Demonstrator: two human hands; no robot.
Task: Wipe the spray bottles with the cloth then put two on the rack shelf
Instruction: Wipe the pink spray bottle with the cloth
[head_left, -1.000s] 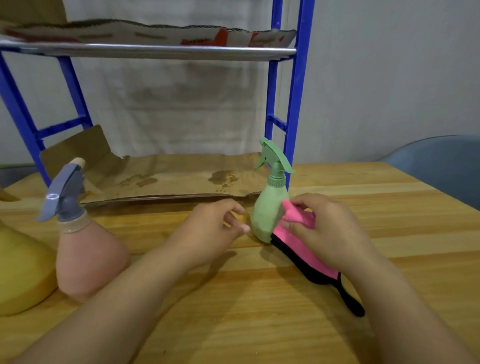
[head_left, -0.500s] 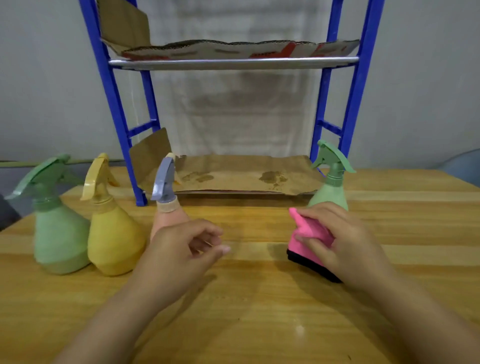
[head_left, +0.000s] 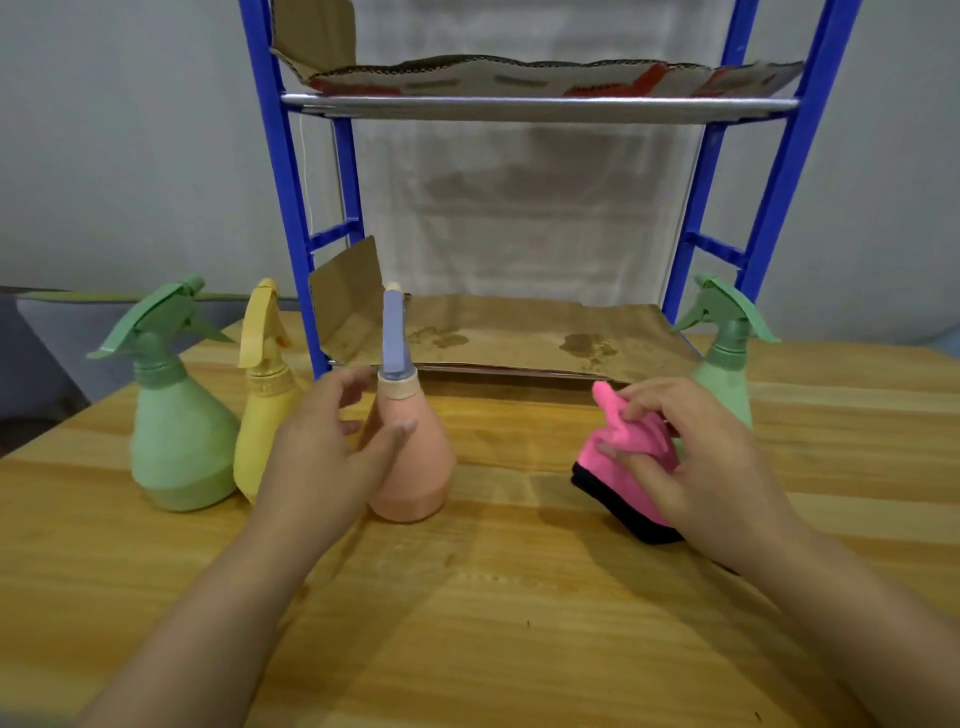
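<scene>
Several spray bottles stand on the wooden table (head_left: 493, 623). A peach bottle with a blue-grey trigger (head_left: 415, 452) is in the middle. My left hand (head_left: 327, 452) is right beside it, fingers spread around its left side, thumb in front of its body. A yellow bottle (head_left: 262, 405) and a green bottle (head_left: 174, 431) stand further left. Another green bottle (head_left: 727, 369) stands at the right, behind my right hand (head_left: 691, 462). That hand grips a pink cloth with a black edge (head_left: 631, 457). The blue rack (head_left: 291, 208) stands behind; its low shelf (head_left: 519, 338) carries brown cardboard.
The rack's upper shelf (head_left: 540, 104) carries a piece of cardboard. A grey wall lies behind the rack. A grey seat (head_left: 47, 338) sits beyond the table's left edge. The table's front part is bare wood.
The view has swung left and closer. My left hand moved up to the peach bottle and opened around it. My right hand still holds the cloth, now off the right green bottle.
</scene>
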